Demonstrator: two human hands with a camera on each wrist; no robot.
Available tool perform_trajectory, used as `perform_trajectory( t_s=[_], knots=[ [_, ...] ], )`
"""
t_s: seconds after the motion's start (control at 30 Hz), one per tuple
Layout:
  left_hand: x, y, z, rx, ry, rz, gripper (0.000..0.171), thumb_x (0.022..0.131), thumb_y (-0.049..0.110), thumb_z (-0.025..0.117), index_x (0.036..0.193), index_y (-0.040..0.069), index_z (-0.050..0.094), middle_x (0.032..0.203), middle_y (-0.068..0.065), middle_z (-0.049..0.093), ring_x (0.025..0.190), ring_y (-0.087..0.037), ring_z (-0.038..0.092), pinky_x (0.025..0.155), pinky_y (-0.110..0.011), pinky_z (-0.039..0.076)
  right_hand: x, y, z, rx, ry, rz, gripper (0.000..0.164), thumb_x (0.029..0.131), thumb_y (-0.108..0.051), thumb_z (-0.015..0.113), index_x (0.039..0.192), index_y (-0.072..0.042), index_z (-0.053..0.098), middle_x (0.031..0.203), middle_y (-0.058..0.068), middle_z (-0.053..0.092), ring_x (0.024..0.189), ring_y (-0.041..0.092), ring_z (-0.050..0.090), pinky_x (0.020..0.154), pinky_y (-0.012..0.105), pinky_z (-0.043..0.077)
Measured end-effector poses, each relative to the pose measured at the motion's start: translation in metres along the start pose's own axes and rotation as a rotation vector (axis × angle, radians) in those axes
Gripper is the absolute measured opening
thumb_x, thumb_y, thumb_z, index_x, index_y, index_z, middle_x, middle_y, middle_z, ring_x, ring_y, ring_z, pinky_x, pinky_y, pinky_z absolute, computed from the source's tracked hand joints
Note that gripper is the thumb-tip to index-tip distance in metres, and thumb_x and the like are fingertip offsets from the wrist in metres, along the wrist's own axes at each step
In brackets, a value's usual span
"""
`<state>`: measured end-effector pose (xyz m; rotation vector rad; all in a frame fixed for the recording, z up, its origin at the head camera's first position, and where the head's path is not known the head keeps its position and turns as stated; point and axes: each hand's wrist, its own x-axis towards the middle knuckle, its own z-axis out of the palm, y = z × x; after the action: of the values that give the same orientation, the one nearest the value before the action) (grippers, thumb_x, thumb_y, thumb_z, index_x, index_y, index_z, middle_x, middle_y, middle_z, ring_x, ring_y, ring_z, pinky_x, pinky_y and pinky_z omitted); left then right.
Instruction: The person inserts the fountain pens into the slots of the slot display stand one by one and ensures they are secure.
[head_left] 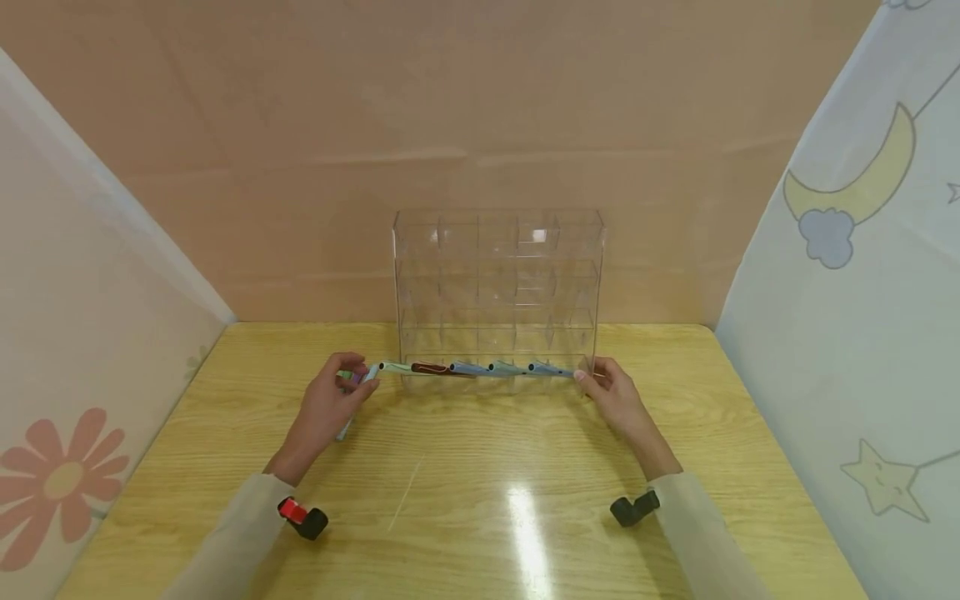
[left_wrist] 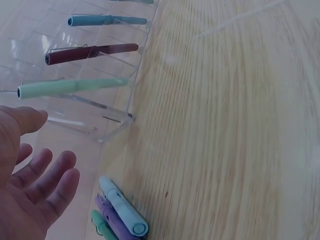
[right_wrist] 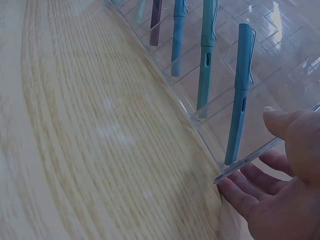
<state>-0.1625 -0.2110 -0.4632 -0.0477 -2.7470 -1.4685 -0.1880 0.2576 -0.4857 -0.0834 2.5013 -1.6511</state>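
A clear acrylic pen rack [head_left: 498,312] stands upright on the table, with several pens along its bottom row. In the left wrist view, a pale green pen [left_wrist: 72,87] and a dark red pen [left_wrist: 92,53] lie at its left end. At the right end are a teal pen [right_wrist: 205,60] and a blue pen [right_wrist: 240,95]. My left hand [head_left: 330,404] hovers just left of the pale green pen, fingers spread and holding nothing. My right hand [head_left: 618,408] grips the rack's lower right edge, thumb in front and fingers round the outside.
Beside the rack's left end, a light blue pen [left_wrist: 122,207], a purple pen [left_wrist: 111,217] and a green pen [left_wrist: 101,226] lie together on the wooden table [head_left: 465,500]. A tan backdrop [head_left: 480,100] hangs behind the rack, with patterned cloths at both sides.
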Motion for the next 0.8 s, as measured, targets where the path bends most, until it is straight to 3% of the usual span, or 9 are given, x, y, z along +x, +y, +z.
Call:
perform_trajectory(
  t_s=[0.8],
  knots=[
    [0.001, -0.025, -0.021, 0.1, 0.059, -0.065, 0.052, 0.108, 0.032, 0.064, 0.148, 0.002, 0.049, 0.136, -0.022, 0.064, 0.108, -0.033, 0.067, 0.074, -0.026, 0.055, 0.001, 0.002, 0.0, -0.043, 0.019, -0.002, 0.065, 0.112, -0.041, 0.054, 0.156, 0.004, 0.038, 0.161, 0.028, 0.044, 0.151, 0.048, 0.045, 0.118, 0.058, 0.047]
  ],
)
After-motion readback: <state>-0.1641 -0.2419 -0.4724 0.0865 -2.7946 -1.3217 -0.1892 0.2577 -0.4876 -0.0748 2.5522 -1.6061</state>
